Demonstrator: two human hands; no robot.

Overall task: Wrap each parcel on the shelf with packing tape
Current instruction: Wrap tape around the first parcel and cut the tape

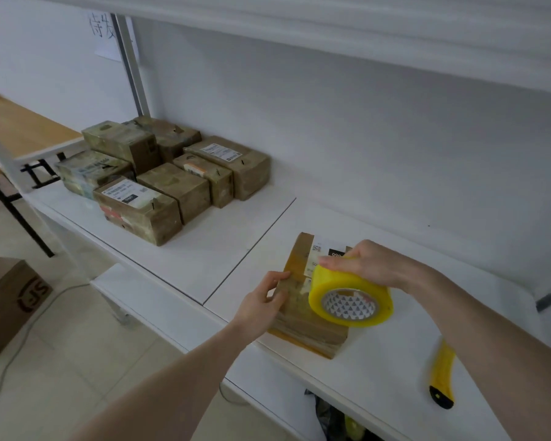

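Observation:
A brown cardboard parcel (303, 323) with a white label lies on the white shelf (223, 249) near its front edge. My left hand (263, 300) grips the parcel's left side, fingers curled on its upper edge. My right hand (361, 265) holds a big roll of yellow packing tape (350, 300) from above, resting on the parcel's right part. A strip of tape runs across the parcel's far top. Several taped parcels (159, 176) stand grouped at the shelf's left.
A yellow utility knife (442, 377) lies on the shelf to the right. An open cardboard box (10, 297) sits on the floor at left, beside a cable. A wooden table (23, 128) stands beyond the shelf's left end. The upper shelf board (331, 20) hangs overhead.

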